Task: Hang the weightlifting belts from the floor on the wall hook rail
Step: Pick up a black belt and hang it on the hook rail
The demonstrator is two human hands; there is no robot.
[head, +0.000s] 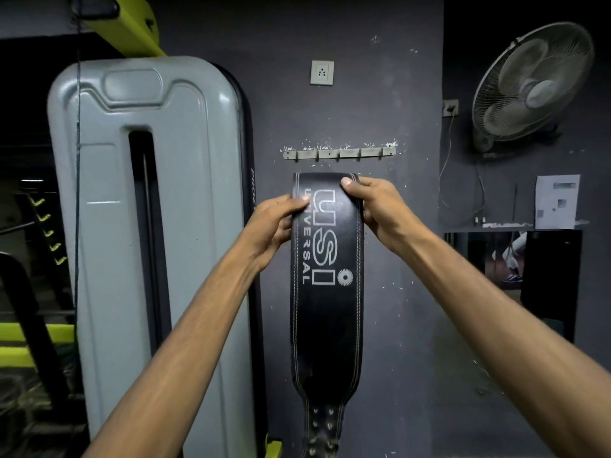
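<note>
A black leather weightlifting belt (325,312) with white stitching and white lettering hangs lengthwise in front of the dark wall. Its fold is at the top and its holed strap end points down. My left hand (274,223) grips its left edge near the top. My right hand (373,206) grips the top right edge, thumb on the front. The metal hook rail (339,153) with several small hooks is fixed to the wall just above the belt's top. The rail's hooks are bare, and the belt does not touch it.
A tall grey machine shroud (148,226) stands close on the left, with yellow-green frame parts behind it. A wall socket (321,72) sits above the rail. At the right are a wall fan (532,87), hanging cables and a shelf with a paper sheet (557,201).
</note>
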